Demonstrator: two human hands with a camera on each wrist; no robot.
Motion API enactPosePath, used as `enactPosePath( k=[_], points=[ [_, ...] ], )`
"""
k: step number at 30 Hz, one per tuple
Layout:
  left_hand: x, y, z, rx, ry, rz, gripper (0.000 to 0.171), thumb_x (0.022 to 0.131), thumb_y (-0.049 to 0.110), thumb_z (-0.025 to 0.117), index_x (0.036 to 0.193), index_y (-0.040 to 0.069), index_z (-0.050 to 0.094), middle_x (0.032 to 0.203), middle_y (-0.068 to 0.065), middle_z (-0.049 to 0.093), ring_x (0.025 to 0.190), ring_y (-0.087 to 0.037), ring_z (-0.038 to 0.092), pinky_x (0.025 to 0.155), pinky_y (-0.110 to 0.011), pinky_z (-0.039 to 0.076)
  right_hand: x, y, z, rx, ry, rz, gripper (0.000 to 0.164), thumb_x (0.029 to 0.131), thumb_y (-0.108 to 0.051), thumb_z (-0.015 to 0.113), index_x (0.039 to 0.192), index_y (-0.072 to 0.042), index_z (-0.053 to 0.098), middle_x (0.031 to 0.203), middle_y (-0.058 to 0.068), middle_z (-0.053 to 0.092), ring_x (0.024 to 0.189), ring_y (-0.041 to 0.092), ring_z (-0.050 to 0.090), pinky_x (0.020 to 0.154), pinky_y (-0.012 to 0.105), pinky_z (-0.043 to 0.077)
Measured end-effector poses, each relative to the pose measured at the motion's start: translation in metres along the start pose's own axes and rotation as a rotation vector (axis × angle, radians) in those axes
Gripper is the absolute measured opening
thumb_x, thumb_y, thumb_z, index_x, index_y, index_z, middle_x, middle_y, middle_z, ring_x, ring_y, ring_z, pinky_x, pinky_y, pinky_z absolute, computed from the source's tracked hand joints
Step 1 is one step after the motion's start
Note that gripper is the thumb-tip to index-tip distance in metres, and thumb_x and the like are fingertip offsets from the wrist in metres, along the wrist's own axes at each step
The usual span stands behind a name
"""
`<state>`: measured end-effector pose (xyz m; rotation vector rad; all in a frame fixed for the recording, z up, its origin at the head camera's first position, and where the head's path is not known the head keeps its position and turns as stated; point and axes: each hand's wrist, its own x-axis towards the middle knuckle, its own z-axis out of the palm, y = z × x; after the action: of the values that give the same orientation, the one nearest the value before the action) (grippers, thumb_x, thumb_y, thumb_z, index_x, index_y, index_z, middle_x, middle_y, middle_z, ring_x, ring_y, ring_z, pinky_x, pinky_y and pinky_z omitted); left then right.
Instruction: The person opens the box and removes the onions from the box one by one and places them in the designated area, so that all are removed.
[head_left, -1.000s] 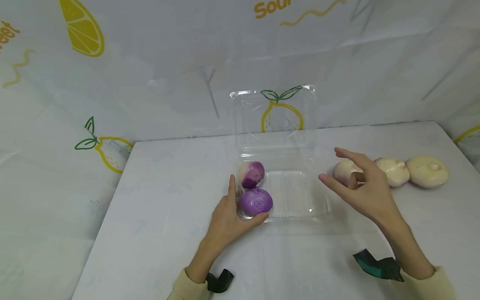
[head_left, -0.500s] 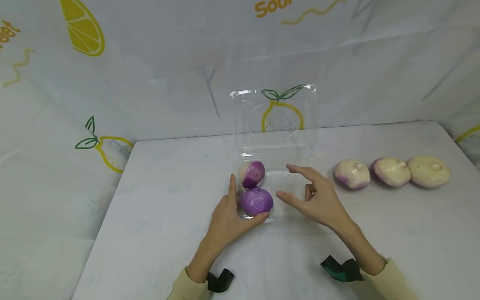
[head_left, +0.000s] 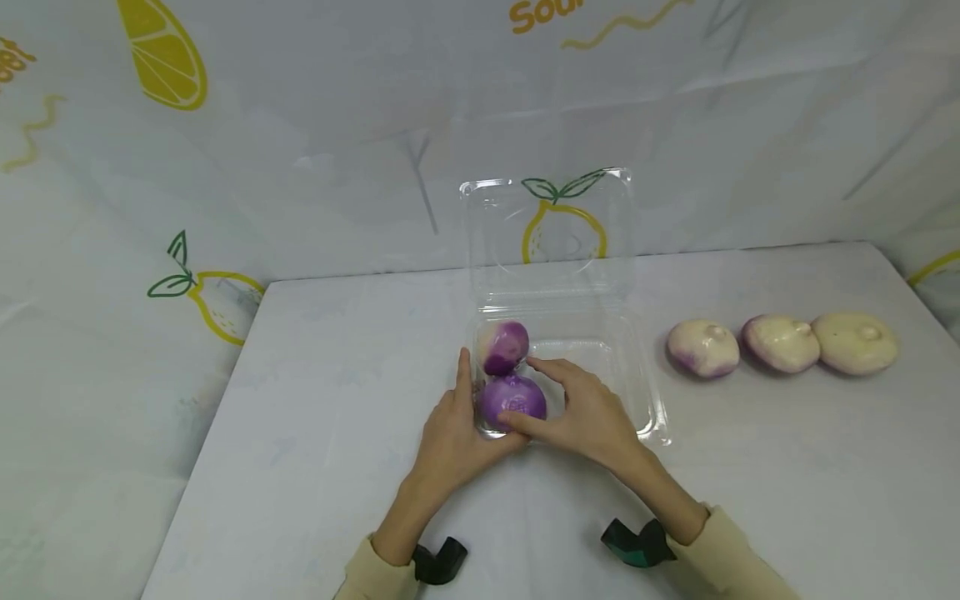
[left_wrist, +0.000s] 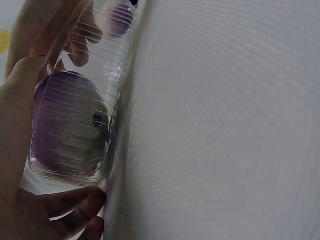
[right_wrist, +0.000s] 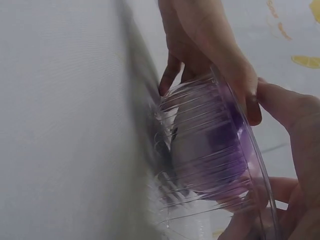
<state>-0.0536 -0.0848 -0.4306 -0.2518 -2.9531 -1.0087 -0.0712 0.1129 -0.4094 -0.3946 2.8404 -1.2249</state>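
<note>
A clear plastic clamshell container (head_left: pixel 658 414) stands with its lid raised at the back. Two turnips sit along its left side: a purple-and-white turnip (head_left: pixel 510 346) behind and a purple turnip (head_left: pixel 516 390) in front. My left hand (head_left: pixel 448 437) grips the container's front left corner, fingers along the left wall and thumb at the front rim. Over that same corner my right hand (head_left: pixel 592 417) reaches in and holds the front turnip, thumb on its near side and index finger at its far right. Seen through the wall in the left wrist view, the front turnip (left_wrist: pixel 70 122) has a pale underside.
To the right of the container, three pale turnips lie in a row: one turnip (head_left: pixel 703 348) apart, then another turnip (head_left: pixel 782 343) against the last turnip (head_left: pixel 855 343). The white table (head_left: pixel 337 375) ends at a lemon-printed curtain (head_left: pixel 337 150) behind.
My right hand has moved left from near the pale turnips, across the container, to the front purple turnip. My left hand and the container have stayed in place.
</note>
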Motion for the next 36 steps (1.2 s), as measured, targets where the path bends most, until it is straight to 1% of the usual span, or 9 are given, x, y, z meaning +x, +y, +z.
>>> enactPosePath(
  k=[1,3,8,16,20,24,27,32,36],
  points=[
    [0.000,0.000,0.000,0.002,0.000,-0.001,0.130,0.073,0.059,0.086,0.164,0.002,0.013,0.120,-0.024,0.069,0.103,-0.035,0.070,0.082,-0.049,0.059,0.000,0.000,0.001,-0.013,-0.011,0.007,0.082,0.077,-0.058,0.083,0.141,-0.012,0.062,0.141,0.011,0.065,0.129,0.033,0.063,0.099,0.056,0.055],
    [0.000,0.000,-0.001,0.000,-0.002,-0.007,0.130,0.072,0.059,0.086,0.164,0.002,0.013,0.121,-0.026,0.069,0.103,-0.036,0.070,0.082,-0.049,0.059,0.001,-0.001,0.002,-0.035,-0.038,0.026,0.084,0.077,-0.063,0.081,0.142,-0.013,0.062,0.141,0.011,0.065,0.132,0.033,0.061,0.100,0.058,0.053],
    [0.000,0.000,-0.001,0.000,-0.009,-0.022,0.130,0.072,0.059,0.086,0.164,0.003,0.014,0.120,-0.026,0.069,0.102,-0.036,0.069,0.081,-0.049,0.059,0.004,-0.001,0.002,-0.051,-0.107,0.055,0.085,0.078,-0.070,0.076,0.142,-0.016,0.063,0.138,0.010,0.068,0.127,0.032,0.065,0.091,0.055,0.057],
    [0.000,-0.001,0.000,0.014,-0.001,-0.011,0.130,0.072,0.060,0.086,0.163,0.002,0.013,0.117,-0.023,0.070,0.097,-0.032,0.069,0.078,-0.045,0.059,0.008,-0.001,0.003,-0.008,-0.157,0.058,0.076,0.078,-0.064,0.078,0.138,-0.019,0.065,0.129,0.008,0.072,0.115,0.025,0.069,0.083,0.047,0.059],
    [0.000,-0.002,0.001,0.004,0.010,-0.003,0.129,0.073,0.058,0.085,0.163,0.001,0.013,0.126,-0.024,0.068,0.106,-0.036,0.069,0.085,-0.049,0.059,0.009,0.000,0.001,0.019,-0.132,0.072,0.073,0.078,-0.057,0.082,0.135,-0.015,0.066,0.127,0.008,0.073,0.112,0.025,0.070,0.084,0.044,0.059],
    [0.000,-0.001,0.002,-0.023,0.001,-0.010,0.131,0.073,0.061,0.084,0.164,0.004,0.010,0.135,-0.020,0.066,0.118,-0.038,0.067,0.095,-0.052,0.057,0.007,0.002,-0.008,0.007,-0.088,0.098,0.073,0.077,-0.053,0.085,0.132,-0.010,0.067,0.128,0.013,0.071,0.114,0.031,0.069,0.087,0.048,0.059],
    [0.001,0.000,0.003,-0.034,-0.012,-0.021,0.132,0.073,0.064,0.083,0.165,0.006,0.008,0.137,-0.017,0.065,0.123,-0.038,0.065,0.099,-0.053,0.055,0.005,0.006,-0.018,-0.033,-0.065,0.127,0.074,0.077,-0.053,0.085,0.134,-0.009,0.066,0.130,0.016,0.067,0.113,0.035,0.068,0.086,0.052,0.059],
    [0.001,0.001,0.002,-0.026,-0.012,-0.034,0.133,0.072,0.067,0.082,0.165,0.005,0.009,0.137,-0.018,0.065,0.122,-0.038,0.065,0.099,-0.053,0.055,0.004,0.015,-0.031,-0.059,-0.008,0.131,0.073,0.077,-0.044,0.087,0.136,-0.007,0.064,0.126,0.019,0.061,0.108,0.039,0.067,0.088,0.057,0.058],
    [0.001,0.003,0.001,-0.022,-0.014,-0.034,0.133,0.072,0.067,0.082,0.165,0.004,0.009,0.137,-0.019,0.065,0.122,-0.039,0.065,0.099,-0.053,0.055,0.004,0.019,-0.032,-0.051,0.002,0.113,0.075,0.077,-0.041,0.088,0.138,-0.005,0.061,0.123,0.022,0.056,0.103,0.041,0.068,0.088,0.060,0.058]
  ],
)
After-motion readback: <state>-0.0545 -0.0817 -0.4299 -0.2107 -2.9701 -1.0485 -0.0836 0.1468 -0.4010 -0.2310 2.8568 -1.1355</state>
